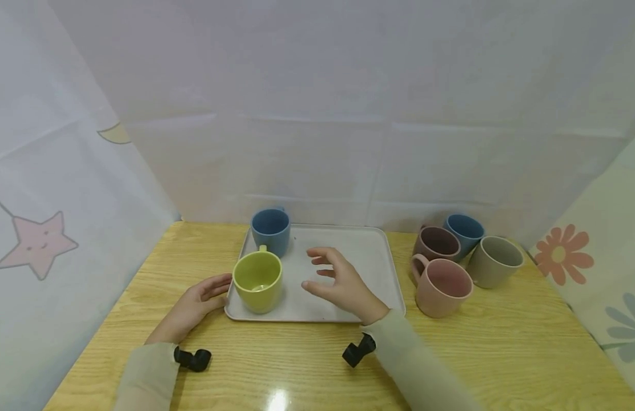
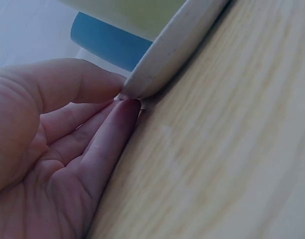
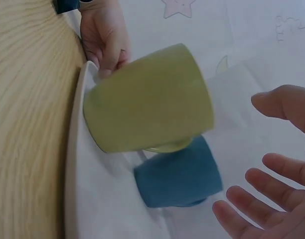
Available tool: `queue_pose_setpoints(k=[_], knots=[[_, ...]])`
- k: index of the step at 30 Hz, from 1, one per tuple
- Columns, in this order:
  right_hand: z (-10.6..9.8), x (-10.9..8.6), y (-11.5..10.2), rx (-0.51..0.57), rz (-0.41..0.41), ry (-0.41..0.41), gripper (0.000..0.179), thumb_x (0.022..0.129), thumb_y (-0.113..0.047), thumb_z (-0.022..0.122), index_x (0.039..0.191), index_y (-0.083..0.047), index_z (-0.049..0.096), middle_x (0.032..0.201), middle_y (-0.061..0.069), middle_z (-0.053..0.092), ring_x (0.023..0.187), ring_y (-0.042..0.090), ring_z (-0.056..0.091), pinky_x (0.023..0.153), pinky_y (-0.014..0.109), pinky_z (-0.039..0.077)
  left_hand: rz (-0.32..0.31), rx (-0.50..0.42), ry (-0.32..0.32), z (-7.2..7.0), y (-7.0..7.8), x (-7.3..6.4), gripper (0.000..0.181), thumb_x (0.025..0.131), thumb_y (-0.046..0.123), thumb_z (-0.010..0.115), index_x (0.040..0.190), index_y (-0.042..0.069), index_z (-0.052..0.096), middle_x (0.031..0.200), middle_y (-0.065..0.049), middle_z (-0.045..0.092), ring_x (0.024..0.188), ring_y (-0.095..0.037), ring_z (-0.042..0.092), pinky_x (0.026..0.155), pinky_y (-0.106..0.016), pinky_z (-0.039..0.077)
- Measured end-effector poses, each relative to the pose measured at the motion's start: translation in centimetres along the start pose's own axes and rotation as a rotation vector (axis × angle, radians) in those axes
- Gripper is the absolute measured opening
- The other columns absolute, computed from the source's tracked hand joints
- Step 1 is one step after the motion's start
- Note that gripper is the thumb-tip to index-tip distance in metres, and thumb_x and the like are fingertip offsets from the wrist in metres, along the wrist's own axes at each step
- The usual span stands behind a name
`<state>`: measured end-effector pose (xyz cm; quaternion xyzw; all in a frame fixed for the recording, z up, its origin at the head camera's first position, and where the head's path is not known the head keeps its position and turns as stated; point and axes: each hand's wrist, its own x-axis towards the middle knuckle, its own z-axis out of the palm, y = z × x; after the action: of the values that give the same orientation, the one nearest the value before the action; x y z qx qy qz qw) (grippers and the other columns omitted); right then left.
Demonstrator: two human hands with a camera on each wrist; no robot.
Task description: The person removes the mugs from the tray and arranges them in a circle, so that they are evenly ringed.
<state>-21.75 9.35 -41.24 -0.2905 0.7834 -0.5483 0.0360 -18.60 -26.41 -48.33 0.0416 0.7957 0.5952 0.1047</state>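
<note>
At the near left corner of the white tray [image 1: 348,242], my left hand [image 1: 191,308] pinches the rim. In the left wrist view the thumb [image 2: 87,84] lies at the rim's upper side and a finger [image 2: 115,127] under it. A yellow-green mug [image 1: 258,285] stands upright at the tray's left front, its handle pointing to the back. Behind it, a blue mug [image 1: 272,233] stands in the far left corner. My right hand [image 1: 343,285] hovers over the tray, right of the yellow-green mug, fingers spread apart from the thumb and holding nothing.
Right of the tray, several mugs cluster on the wooden table [image 1: 307,365]: a pink mug [image 1: 441,297], a dark mauve mug [image 1: 435,244], a second blue mug [image 1: 465,231] and a grey mug [image 1: 494,265]. A pale cloth backdrop [image 1: 307,114] rises behind the table.
</note>
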Motion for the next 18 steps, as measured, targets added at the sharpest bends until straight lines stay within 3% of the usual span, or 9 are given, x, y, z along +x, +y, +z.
queue_pose_setpoints(k=[3, 10, 18], knots=[[1.4, 0.8, 0.5, 0.033, 0.036, -0.032, 0.066, 0.088, -0.021, 0.080, 0.146, -0.015, 0.049, 0.147, 0.003, 0.050, 0.133, 0.026, 0.049, 0.108, 0.041, 0.044, 0.001, -0.003, -0.001, 0.0, 0.0, 0.0, 0.066, 0.100, 0.021, 0.066, 0.157, 0.005, 0.036, 0.154, -0.020, 0.045, 0.144, -0.036, 0.038, 0.095, -0.012, 0.042], [4.5, 2.2, 1.3, 0.086, 0.062, -0.095, 0.081, 0.086, -0.022, 0.083, 0.153, -0.010, 0.040, 0.154, 0.007, 0.043, 0.139, 0.030, 0.044, 0.113, 0.046, 0.039, 0.028, 0.002, -0.004, 0.1, -0.4, 0.0, 0.065, 0.100, 0.020, 0.066, 0.156, 0.005, 0.037, 0.153, -0.021, 0.046, 0.143, -0.036, 0.039, 0.096, -0.012, 0.042], [6.9, 3.6, 1.6, 0.123, 0.071, -0.106, 0.086, 0.081, -0.019, 0.088, 0.153, -0.019, 0.040, 0.147, -0.006, 0.048, 0.136, 0.013, 0.045, 0.112, 0.039, 0.041, 0.034, -0.009, 0.005, 0.0, -0.5, 0.0, 0.065, 0.100, 0.019, 0.066, 0.155, 0.003, 0.037, 0.152, -0.022, 0.046, 0.142, -0.037, 0.039, 0.096, -0.014, 0.044]])
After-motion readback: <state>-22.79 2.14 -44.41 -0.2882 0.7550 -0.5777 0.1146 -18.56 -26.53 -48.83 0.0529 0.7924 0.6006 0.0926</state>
